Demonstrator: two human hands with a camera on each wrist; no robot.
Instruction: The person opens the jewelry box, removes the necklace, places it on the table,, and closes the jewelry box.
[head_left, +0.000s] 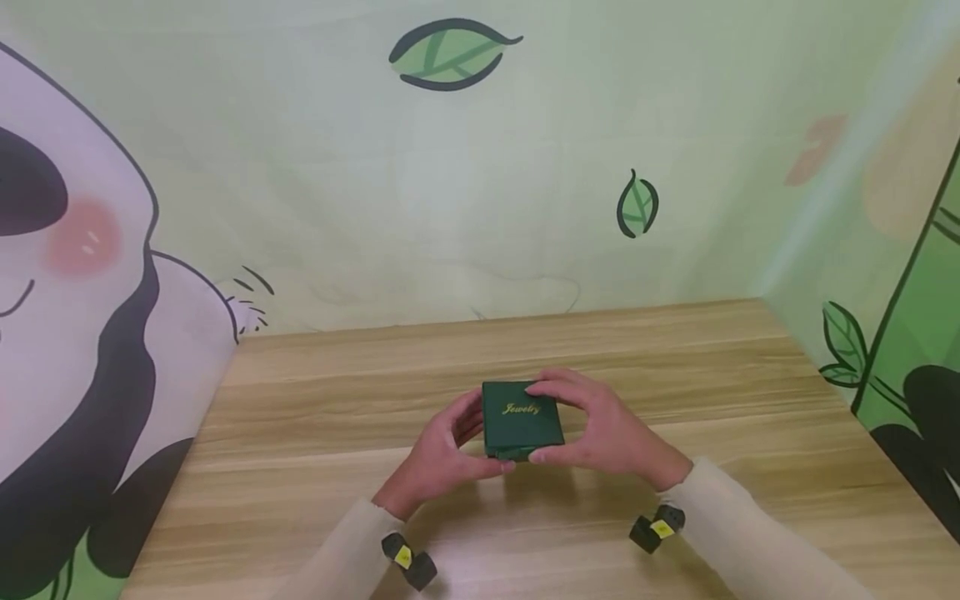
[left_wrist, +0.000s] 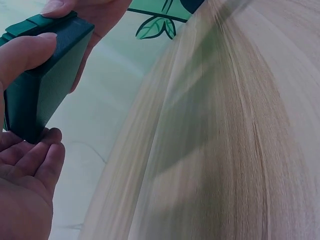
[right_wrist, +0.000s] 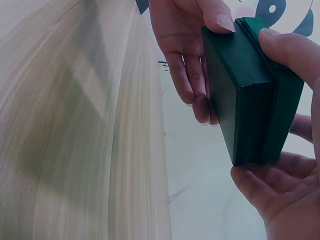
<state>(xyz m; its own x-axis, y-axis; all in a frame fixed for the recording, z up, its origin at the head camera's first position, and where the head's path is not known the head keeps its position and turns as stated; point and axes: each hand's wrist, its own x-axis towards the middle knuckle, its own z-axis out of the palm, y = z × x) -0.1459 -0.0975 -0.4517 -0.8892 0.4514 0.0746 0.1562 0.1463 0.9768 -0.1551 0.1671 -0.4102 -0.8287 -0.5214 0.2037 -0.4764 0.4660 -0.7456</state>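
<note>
A small dark green jewelry box (head_left: pixel 517 429), with "Jewelry" in gold on its lid, is held up above the wooden table between both hands. My left hand (head_left: pixel 442 450) grips its left side, thumb along the near edge and fingers at the far side and underneath. From the right, my right hand (head_left: pixel 607 425) holds it, thumb on the near edge and a fingertip on the lid's far corner. In the right wrist view, a seam runs round the box (right_wrist: pixel 255 110) between lid and base, and the lid looks down. Its inside is hidden.
The wood-grain table (head_left: pixel 337 375) extends beneath the hands to a pale green backdrop (head_left: pixel 315 167) printed with leaves and a panda. Black wrist cameras with yellow labels sit on the left sleeve (head_left: pixel 337 546) and the right sleeve (head_left: pixel 750 533).
</note>
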